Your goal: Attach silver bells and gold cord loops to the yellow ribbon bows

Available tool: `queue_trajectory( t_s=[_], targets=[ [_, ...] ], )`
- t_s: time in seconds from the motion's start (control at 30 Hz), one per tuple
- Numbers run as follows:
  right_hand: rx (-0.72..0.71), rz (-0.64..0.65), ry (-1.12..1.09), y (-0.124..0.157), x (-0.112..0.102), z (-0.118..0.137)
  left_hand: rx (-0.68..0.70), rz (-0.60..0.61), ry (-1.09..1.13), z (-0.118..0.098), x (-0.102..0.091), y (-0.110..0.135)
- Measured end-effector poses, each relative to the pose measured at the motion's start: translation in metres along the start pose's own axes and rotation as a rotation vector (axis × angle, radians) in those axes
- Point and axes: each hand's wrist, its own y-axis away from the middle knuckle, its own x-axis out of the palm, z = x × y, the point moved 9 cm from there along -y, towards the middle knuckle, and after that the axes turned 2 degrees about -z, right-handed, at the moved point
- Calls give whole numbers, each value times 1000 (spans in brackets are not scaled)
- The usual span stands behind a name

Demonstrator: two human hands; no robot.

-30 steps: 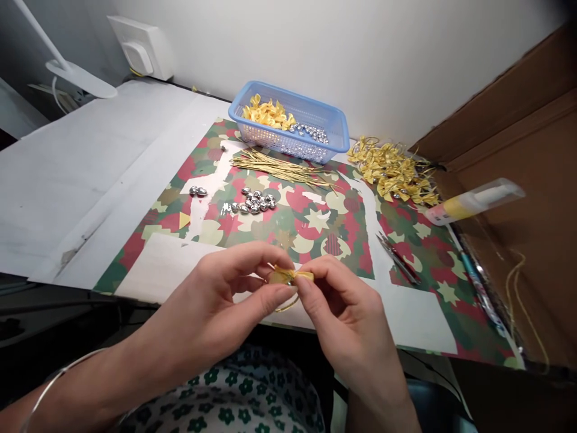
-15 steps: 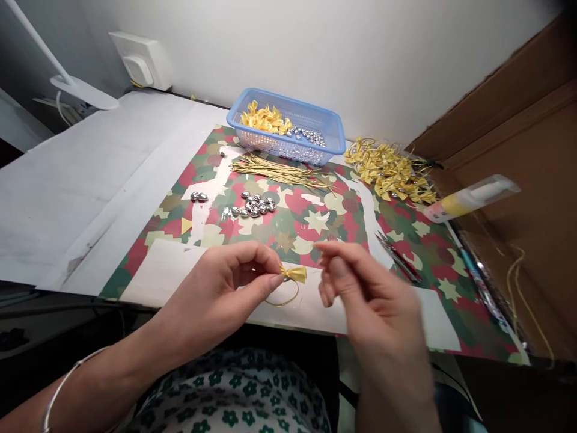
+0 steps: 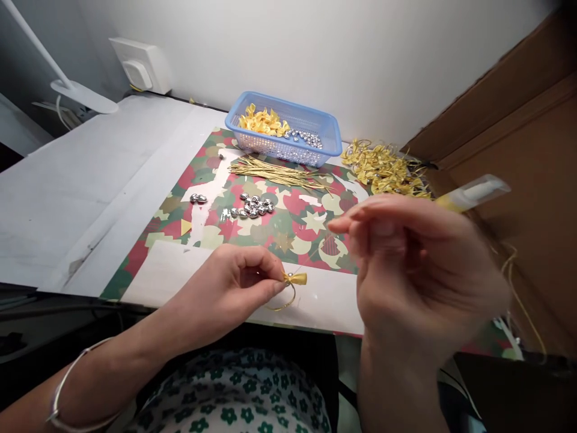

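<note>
Over the white strip at the table's front edge, my left hand [image 3: 243, 279] pinches a small yellow ribbon bow [image 3: 297, 279] between thumb and fingertips. A silver bead sits at the bow's middle, and a loop of gold cord [image 3: 288, 302] hangs below it. My right hand [image 3: 406, 258] is raised to the right of the bow, its fingers curled in and pressed together. Whatever it grips is too fine or too hidden to name. A faint thin line seems to lead from the bow up toward this hand.
Silver beads [image 3: 255, 207] lie in a cluster on the patterned sheet, with a few more to the left. Behind them are gold cords [image 3: 274, 173] and a blue basket [image 3: 336, 132] of bows and beads. Finished bows [image 3: 383, 165] pile beside a bottle [image 3: 478, 191] and cardboard [image 3: 518, 120].
My right hand has moved up and to the right, away from the bow, and now covers the pliers-like tool. The left hand keeps its pinch; the bow has turned slightly.
</note>
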Motion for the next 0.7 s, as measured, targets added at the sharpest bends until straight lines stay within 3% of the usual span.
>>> queue_trajectory(
  t_s=[0.1,0.17,0.2,0.37,0.53,0.7],
  targets=[
    [99,210,15,11,14,-23,4,-5,34,-1,-6,0],
    [175,398,50,24,28,-37,63,-38,22,-7,-9,1],
    [191,432,65,30,31,-41,103,-56,14,-11,-11,1],
    [201,362,47,42,31,-44,207,-128,39,-21,-9,2],
    [268,318,1,51,33,-52,131,-133,105,-11,-2,2],
    [443,209,-125,56,28,-69,59,-170,197,-1,-3,1]
  ],
)
